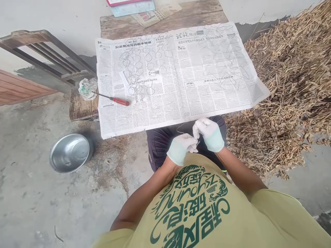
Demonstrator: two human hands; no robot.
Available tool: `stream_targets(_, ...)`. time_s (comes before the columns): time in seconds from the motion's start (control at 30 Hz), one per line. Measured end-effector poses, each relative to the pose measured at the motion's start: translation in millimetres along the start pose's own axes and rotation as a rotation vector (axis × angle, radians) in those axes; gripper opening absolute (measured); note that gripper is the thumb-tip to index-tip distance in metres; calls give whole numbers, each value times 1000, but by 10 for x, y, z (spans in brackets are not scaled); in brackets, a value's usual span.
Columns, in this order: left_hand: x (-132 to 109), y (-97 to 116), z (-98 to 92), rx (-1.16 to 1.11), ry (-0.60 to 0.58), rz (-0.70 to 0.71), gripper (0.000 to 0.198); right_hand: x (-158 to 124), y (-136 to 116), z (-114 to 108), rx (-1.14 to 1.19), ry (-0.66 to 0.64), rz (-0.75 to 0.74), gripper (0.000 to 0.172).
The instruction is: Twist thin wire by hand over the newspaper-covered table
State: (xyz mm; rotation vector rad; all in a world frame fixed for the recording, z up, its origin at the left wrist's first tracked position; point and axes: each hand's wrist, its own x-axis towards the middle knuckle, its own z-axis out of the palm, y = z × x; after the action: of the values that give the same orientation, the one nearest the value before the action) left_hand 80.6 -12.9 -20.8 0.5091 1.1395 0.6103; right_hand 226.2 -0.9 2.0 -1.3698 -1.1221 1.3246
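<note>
In white gloves with pale green cuffs, my left hand [183, 146] and my right hand [207, 132] are close together above my lap, just below the newspaper's front edge. Fingers of both are pinched around a thin wire [178, 128], which loops out in an arc to the left. Its exact ends are hidden by the fingers. Round coiled wire shapes [134, 65] lie on the left half of the newspaper [170, 113]. Loose, thin wire strands [219, 51] spread over its right half. A red-handled screwdriver [120, 101] rests near the left edge, beside a white strip [126, 82].
The wooden table [201, 12] stands against the wall, with folders [131, 7] at its back. To the left are a wooden chair [82, 105] holding a crumpled plastic bag [87, 89], and a metal basin [71, 153] on the floor. Dry stalks [289, 86] heap at right.
</note>
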Motion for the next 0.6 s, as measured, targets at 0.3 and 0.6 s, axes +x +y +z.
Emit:
stream_targets(0.3, -12, -66, 73, 17, -7, -44, 20, -10, 100, 112, -22, 107, 44, 32)
stream_targets(0.6, -7, 18, 107, -147, 52, 91, 22, -67, 212, 55, -53, 64, -172, 33)
